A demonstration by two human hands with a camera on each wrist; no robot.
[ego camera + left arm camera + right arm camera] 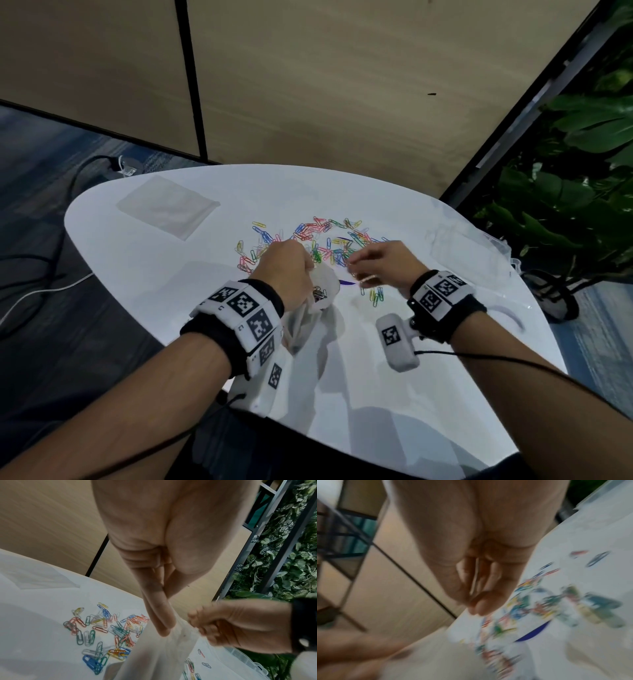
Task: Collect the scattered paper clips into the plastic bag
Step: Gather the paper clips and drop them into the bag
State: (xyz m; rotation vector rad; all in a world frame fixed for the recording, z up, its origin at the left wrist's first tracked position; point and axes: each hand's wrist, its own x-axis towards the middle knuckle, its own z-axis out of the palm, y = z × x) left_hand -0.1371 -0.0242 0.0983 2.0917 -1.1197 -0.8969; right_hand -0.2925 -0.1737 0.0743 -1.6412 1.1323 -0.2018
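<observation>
Coloured paper clips (pixel 325 240) lie scattered mid-table, also in the left wrist view (pixel 102 632) and, blurred, in the right wrist view (pixel 539 608). My left hand (pixel 301 274) pinches the edge of a clear plastic bag (pixel 325 291) and holds it up off the table; a few clips show inside. In the left wrist view its fingers (pixel 165 630) grip the bag (pixel 163 655). My right hand (pixel 359 274) hovers beside the bag's mouth with fingers curled, and a thin pale clip shows between them (pixel 476 608). Motion blur hides how many it holds.
A second flat clear bag (pixel 168 205) lies at the table's far left. A clear plastic box (pixel 479 246) sits at the right edge, with leafy plants (pixel 565 205) beyond. Cables (pixel 51 267) run over the floor on the left. The white table (pixel 376 394) reaches toward me.
</observation>
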